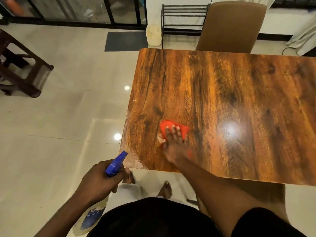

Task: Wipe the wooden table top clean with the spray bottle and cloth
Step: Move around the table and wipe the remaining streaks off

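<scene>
Dark clothing point(153, 219) fills the bottom edge of the view, and two bare feet point(165, 189) stand on the tiles just below the near table edge.

Fingers of the left hand point(99, 180) are clenched around the neck of a spray bottle point(116, 163); its blue trigger head juts past the knuckles toward the table's near corner, while the pale body hangs below the palm, off the table. Fingers of the right hand point(174, 141) are spread flat and press down on an orange-red cloth point(172, 130), which shows beyond the fingertips and to either side of them.

Under the cloth lies the wooden table top point(239, 91), glossy with dark grain. A hazy, streaked patch sits left of the pressing fingers, running along the edge to the near corner. Right of the fingers a ceiling light glares off the surface.

Beyond the far edge stands a brown chair point(230, 26), with a black metal rack point(184, 17), a cream plastic container point(153, 35) and a dark mat point(125, 41) near it. Shiny beige floor tiles point(59, 117) spread left of the spray hand, toward dark wooden furniture point(22, 71).
</scene>
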`<move>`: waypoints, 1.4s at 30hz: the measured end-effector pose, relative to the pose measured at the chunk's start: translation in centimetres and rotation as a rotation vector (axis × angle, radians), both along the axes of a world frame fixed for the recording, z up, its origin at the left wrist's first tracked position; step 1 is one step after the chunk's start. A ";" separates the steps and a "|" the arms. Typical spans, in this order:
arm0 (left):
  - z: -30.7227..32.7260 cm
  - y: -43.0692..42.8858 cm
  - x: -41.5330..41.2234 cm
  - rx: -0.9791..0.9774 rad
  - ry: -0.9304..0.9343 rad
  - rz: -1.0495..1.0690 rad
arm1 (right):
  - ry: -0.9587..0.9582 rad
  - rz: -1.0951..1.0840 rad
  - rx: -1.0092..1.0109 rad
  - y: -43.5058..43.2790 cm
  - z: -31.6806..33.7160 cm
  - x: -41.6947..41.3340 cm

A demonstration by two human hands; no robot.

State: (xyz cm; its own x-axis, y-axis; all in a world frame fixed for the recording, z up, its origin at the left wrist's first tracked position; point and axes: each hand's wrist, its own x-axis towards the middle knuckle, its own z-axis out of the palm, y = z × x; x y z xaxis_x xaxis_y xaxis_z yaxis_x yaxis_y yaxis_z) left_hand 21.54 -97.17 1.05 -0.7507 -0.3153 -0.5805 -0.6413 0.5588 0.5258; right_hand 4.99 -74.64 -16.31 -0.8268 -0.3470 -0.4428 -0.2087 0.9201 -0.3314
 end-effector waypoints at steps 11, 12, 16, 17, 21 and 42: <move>0.1 -3.7 -1.8 0.041 0.077 -0.074 | -0.011 0.707 0.002 -5.8 -1.6 8.8; 0.1 -4.1 -1.8 0.042 0.078 -0.077 | -0.011 0.738 -0.005 -4.5 -1.6 8.9; 0.1 -5.7 -1.8 0.066 0.063 -0.063 | -0.018 0.595 -0.023 0.6 -0.9 8.9; 0.0 -6.2 -1.8 0.072 0.054 -0.062 | -0.017 0.523 -0.019 1.4 -0.6 8.5; -0.5 -8.2 -1.7 0.072 0.012 -0.080 | -0.039 0.236 0.013 1.8 0.5 4.8; -0.9 -14.9 -1.8 0.063 -0.023 -0.133 | 0.066 0.328 0.062 -20.3 -0.8 -1.5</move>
State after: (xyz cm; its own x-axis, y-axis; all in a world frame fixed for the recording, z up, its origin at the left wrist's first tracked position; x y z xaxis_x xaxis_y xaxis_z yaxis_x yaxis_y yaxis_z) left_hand 19.70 -112.11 0.13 -0.7697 -0.1764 -0.6135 -0.5760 0.6062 0.5484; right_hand 3.45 -94.99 -17.13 -0.7034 -0.5732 -0.4204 -0.5157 0.8185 -0.2531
